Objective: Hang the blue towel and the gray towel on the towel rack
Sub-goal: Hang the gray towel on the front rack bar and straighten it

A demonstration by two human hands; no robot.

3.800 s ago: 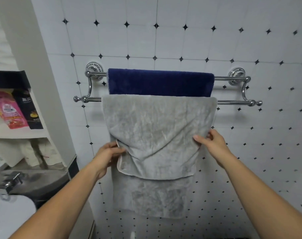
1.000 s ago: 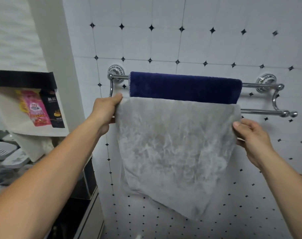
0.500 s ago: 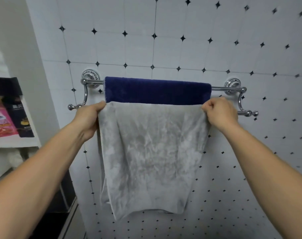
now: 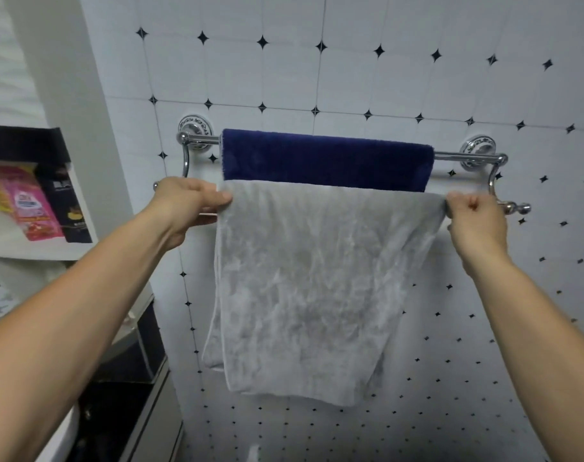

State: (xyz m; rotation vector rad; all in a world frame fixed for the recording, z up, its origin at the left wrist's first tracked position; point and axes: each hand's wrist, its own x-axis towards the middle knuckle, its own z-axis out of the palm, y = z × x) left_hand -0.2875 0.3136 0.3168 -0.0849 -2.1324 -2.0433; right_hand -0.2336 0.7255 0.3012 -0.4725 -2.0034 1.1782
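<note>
A chrome double towel rack (image 4: 467,157) is fixed to the tiled wall. The blue towel (image 4: 327,160) hangs over its upper, rear bar. The gray towel (image 4: 314,278) is draped over the lower, front bar and hangs down flat in front. My left hand (image 4: 187,203) pinches the gray towel's top left corner at the bar. My right hand (image 4: 475,216) grips its top right corner, fingers curled, by the bar's right end. The front bar is mostly hidden under the towel.
A white pillar (image 4: 83,128) stands left of the rack. Beside it, a shelf (image 4: 33,250) carries a pink packet (image 4: 27,201) and a black packet (image 4: 67,208). A dark counter edge (image 4: 123,378) lies at lower left. White tiled wall (image 4: 484,345) extends to the right and below.
Both hands moved from the towel's lower folds up to its top corners at the bar. The gray towel now hangs flatter and is spread wider along the front bar.
</note>
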